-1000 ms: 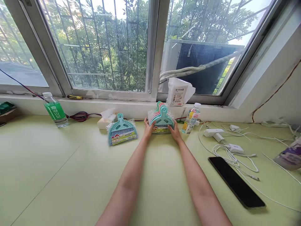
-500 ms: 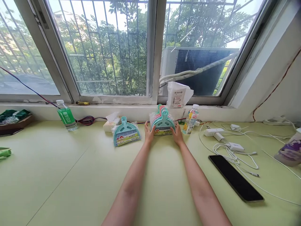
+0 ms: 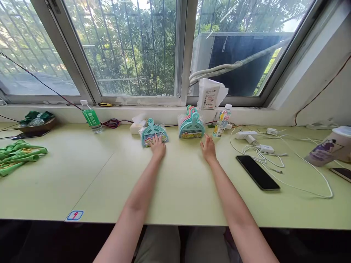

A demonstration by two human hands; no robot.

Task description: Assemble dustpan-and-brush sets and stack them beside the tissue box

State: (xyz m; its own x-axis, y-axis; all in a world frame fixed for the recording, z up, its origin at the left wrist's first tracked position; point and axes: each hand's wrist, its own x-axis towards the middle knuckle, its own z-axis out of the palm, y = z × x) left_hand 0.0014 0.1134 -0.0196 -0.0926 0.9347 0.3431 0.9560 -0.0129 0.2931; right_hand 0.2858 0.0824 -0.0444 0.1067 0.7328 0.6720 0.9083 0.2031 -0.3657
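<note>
Reaching forward, I lay my left hand (image 3: 158,148), fingers spread, on the single dustpan set (image 3: 151,128); my right hand (image 3: 208,149), fingers parted, is just beside the dustpan stack (image 3: 192,126) on the worktop (image 3: 182,186).

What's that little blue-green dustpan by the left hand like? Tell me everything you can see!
The dustpan looks like shiny plastic, with a short handle pointing towards the window. A brush with purplish bristles sits across its front, above a colourful label. Crinkly clear wrapping surrounds it. It's on the pale green table, beside the white tissue pack. The left hand has its fingertips on the front, hiding part of it.
</note>
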